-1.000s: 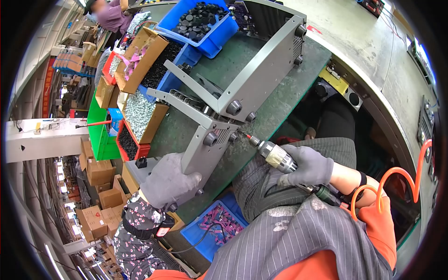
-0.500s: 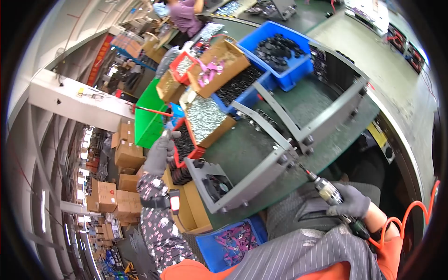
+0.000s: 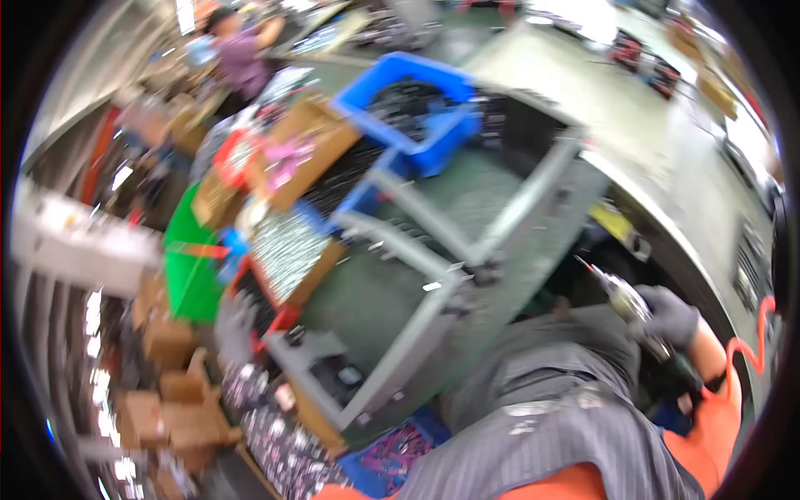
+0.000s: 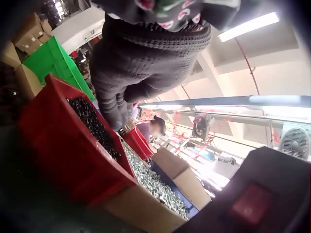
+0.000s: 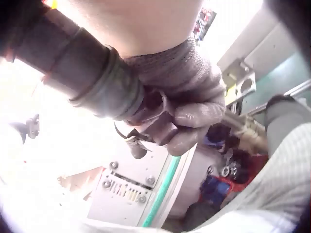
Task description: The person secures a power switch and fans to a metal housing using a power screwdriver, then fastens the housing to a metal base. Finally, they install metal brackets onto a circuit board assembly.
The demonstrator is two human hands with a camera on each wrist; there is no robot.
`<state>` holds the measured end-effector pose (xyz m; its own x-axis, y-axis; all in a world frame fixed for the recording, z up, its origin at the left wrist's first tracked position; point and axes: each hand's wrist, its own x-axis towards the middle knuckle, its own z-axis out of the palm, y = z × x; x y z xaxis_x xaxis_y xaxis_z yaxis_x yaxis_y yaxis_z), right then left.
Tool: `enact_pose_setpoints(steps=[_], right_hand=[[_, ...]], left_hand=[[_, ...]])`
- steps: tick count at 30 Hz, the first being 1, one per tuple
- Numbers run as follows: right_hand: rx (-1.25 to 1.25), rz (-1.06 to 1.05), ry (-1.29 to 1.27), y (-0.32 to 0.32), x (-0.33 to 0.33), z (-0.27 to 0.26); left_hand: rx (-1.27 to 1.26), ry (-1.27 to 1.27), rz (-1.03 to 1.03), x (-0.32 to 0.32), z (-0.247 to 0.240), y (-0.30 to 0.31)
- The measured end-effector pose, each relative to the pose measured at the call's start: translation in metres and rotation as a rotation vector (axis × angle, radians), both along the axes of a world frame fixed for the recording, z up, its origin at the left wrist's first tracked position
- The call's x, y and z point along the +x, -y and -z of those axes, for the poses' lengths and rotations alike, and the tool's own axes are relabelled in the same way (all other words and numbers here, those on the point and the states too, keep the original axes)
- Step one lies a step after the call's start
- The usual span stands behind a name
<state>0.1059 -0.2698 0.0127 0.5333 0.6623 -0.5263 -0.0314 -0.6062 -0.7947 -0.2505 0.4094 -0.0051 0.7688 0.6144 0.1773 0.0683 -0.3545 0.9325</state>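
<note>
In the head view my gloved left hand is blurred at the outer side of the red bin of small black screws. The left wrist view shows that left hand reaching with extended fingers past the rim of the red bin; its fingertips are partly hidden. My gloved right hand grips a power screwdriver over the lap, its bit pointing away from me. In the right wrist view, fingers curl round the dark handle. A grey metal frame with black feet lies on the green bench.
Behind the frame stand a cardboard box of silvery screws, a blue bin of black parts and a green crate. A blue tray of pink pieces sits below the bench edge. An orange coiled hose hangs at right.
My left hand has let go of the metal frame and moved out to the red bin. My right hand has drawn the screwdriver away from the frame, to the right. The head view has shifted.
</note>
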Motion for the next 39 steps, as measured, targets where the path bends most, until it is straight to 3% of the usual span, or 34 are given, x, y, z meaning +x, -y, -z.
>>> enact_pose_setpoints(steps=[1, 2, 5, 7, 11, 24, 30, 35, 38, 39], right_hand=[[-0.097, 0.026, 0.086, 0.011, 0.010, -0.001], [-0.196, 0.074, 0.096, 0.020, 0.018, -0.006], [-0.447, 0.135, 0.057, 0.038, 0.043, -0.020], [-0.572, 0.111, 0.078, 0.036, 0.051, -0.029], [-0.541, 0.092, 0.057, 0.036, 0.071, -0.016], [-0.827, -0.118, -0.009, 0.028, 0.104, -0.058], [-0.849, -0.196, -0.028, 0.031, 0.111, -0.037], [-0.768, -0.098, -0.019, 0.014, 0.116, -0.010], [-0.835, -0.206, -0.076, -0.009, 0.127, -0.004], [-0.862, -0.329, 0.044, -0.020, 0.126, -0.017]], left_hand=[[0.106, -0.079, -0.171, 0.028, -0.024, 0.052], [-0.216, 0.066, -0.229, 0.048, -0.043, 0.092], [-0.273, 0.166, -0.255, 0.059, -0.042, 0.146], [-0.463, 0.220, -0.304, 0.042, -0.013, 0.137], [-0.425, 0.453, -0.166, 0.040, 0.008, 0.155], [-0.204, 0.253, -0.138, 0.048, -0.001, 0.171], [-0.139, 0.112, -0.093, 0.054, -0.001, 0.167], [-0.082, 0.038, -0.052, 0.069, 0.003, 0.166], [-0.043, 0.000, -0.030, 0.080, 0.003, 0.166], [-0.030, -0.012, -0.024, 0.084, 0.003, 0.166]])
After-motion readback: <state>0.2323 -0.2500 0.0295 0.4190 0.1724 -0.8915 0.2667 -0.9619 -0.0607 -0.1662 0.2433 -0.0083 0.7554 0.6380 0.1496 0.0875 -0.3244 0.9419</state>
